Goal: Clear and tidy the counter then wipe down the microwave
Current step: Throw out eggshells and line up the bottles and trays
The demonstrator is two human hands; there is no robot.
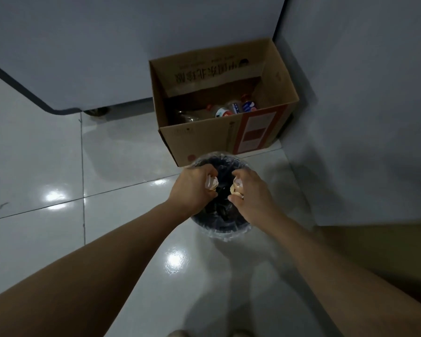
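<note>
Below, we see both hands held over a round bin (199,229) lined with clear plastic, standing on the glossy tiled floor (46,181). Our left hand (192,188) curls its fingers (210,170) round a crumpled pale scrap (211,184); our right hand (249,190) likewise grips a second pale scrap (236,188) with curled fingers. Both scraps face inward toward each other above the bin's dark interior; they are bunched, so no long axis can be told. Just beyond the bin stands an open cardboard box (204,139) holding bottles (229,109), set against the wall (362,93).
</note>
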